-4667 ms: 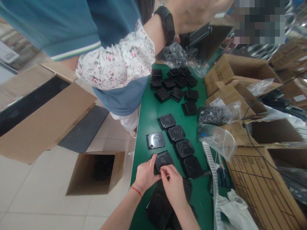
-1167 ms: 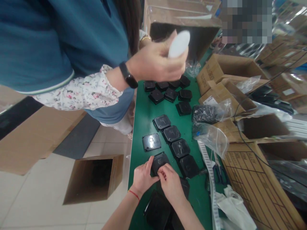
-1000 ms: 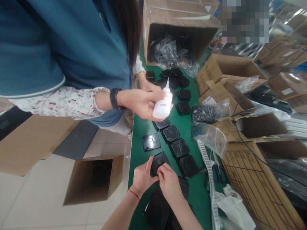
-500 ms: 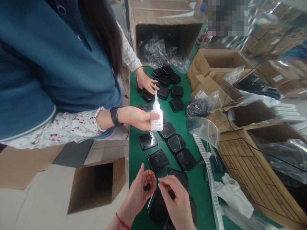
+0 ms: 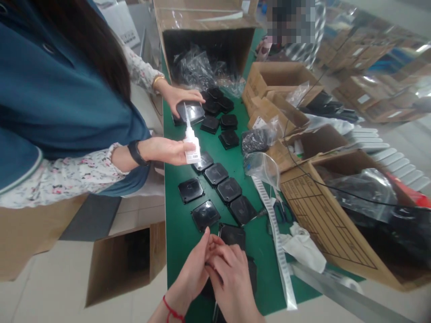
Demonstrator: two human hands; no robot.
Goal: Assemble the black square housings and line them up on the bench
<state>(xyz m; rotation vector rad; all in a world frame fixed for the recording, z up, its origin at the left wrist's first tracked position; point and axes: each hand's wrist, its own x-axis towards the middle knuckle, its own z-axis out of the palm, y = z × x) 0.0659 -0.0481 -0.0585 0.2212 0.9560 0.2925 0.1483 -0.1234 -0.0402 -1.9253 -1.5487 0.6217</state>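
Observation:
My left hand [image 5: 195, 265] is half curled, palm inward, over the near end of the green table. Against it, my right hand [image 5: 231, 277] has its fingers bent together, the tips meeting inside the left palm. Whatever they pinch is hidden; only a dark spot shows between them. Under and beside both hands lie black square plastic covers [image 5: 233, 236], partly covered by the fingers. Just beyond, a flat black cover [image 5: 205, 215] lies apart from a diagonal row of similar covers [image 5: 229, 190].
A co-worker at the left holds a white glue bottle [image 5: 192, 148] and grips a black cover [image 5: 193, 112]. Along the right stand open cardboard boxes [image 5: 323, 220]. A white label strip [image 5: 276, 246], scissors [image 5: 283, 211] and a white cloth [image 5: 303, 246] lie on the green table [image 5: 182, 242].
My right hand has closed in on my left, and their fingers now meet. The co-worker's far hand has lifted a black cover towards the bottle. The view has shifted right.

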